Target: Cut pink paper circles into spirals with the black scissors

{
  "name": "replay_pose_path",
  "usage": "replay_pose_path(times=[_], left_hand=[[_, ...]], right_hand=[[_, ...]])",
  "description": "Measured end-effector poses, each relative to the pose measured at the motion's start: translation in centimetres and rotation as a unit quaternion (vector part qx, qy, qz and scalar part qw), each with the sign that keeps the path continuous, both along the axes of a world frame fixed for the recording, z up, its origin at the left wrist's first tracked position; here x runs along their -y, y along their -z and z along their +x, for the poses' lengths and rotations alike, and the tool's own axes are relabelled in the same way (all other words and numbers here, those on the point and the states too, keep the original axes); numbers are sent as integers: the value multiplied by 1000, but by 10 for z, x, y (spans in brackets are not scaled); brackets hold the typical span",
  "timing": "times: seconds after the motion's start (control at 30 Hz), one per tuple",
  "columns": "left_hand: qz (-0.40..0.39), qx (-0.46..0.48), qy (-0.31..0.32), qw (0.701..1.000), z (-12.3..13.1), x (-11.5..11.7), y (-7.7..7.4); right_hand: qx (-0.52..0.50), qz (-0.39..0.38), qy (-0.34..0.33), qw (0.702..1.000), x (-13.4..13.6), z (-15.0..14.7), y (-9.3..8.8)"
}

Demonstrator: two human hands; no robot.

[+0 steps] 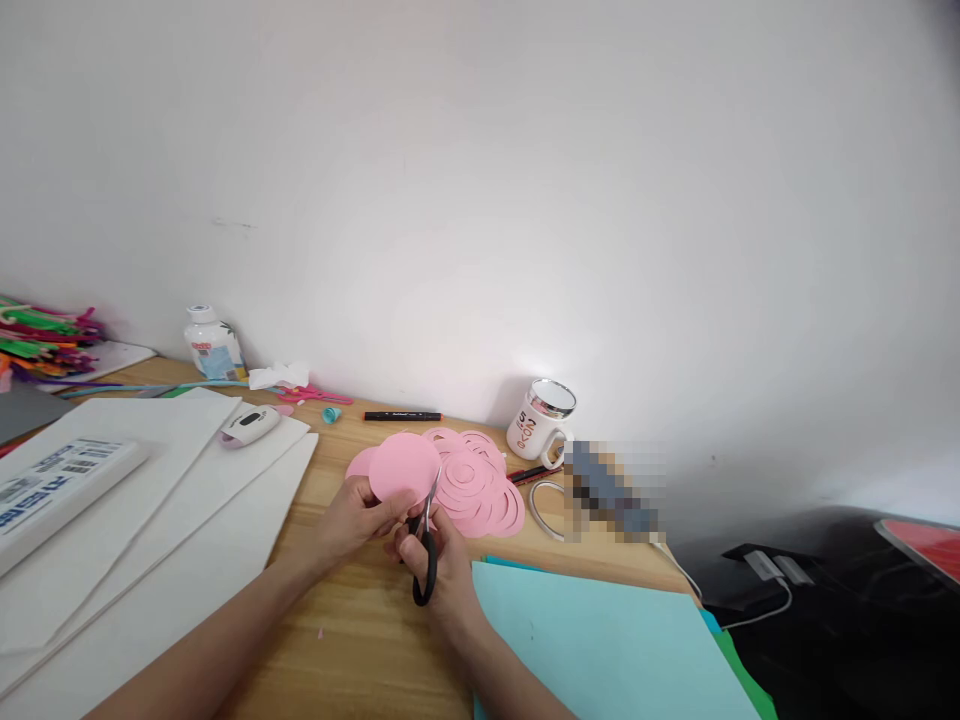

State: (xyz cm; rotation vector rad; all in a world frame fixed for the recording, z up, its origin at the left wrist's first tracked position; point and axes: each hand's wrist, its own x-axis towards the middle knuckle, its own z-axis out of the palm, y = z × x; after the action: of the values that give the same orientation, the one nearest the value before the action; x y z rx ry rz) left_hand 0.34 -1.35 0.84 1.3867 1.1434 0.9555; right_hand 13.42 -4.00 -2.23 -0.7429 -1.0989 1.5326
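My left hand (352, 517) pinches the lower edge of a pink paper disc (403, 466) and holds it upright over the wooden table (352, 640). In my right hand (439, 568) are black-handled scissors (426, 545), fingers through the loops, the blades meeting the disc's right edge. Just behind the disc lies a pile of pink paper cut into spirals (476, 482).
Large white sheets (172, 520) and a white box (52, 485) cover the left side. A turquoise sheet (600, 640) lies at the front right. Along the wall stand a white mug (540, 425), a black marker (403, 416), a white bottle (210, 343), and coloured strips (45, 345).
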Motion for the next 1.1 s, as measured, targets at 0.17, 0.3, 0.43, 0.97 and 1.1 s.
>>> replay_pose_path(times=[0.17,0.3,0.43,0.97,1.1], left_hand=[[14,-11,-23,1000,-1,-1,2],[20,-16,-28,999,-2,-1,3],[18,-11,-22,1000,-3,-2,4],[23,4,-40,999,-6,-4,5],[26,20,-49,998,-5,-4,4]], right_hand=[[-11,-21,4,1000,-1,-1,6],[-5,-16,6,1000,0,-2,9],[-10,-17,1,1000,2,-2,9],[-43,-41,-1,998,1,-5,12],[-48,-46,-2,998,2,-6,9]])
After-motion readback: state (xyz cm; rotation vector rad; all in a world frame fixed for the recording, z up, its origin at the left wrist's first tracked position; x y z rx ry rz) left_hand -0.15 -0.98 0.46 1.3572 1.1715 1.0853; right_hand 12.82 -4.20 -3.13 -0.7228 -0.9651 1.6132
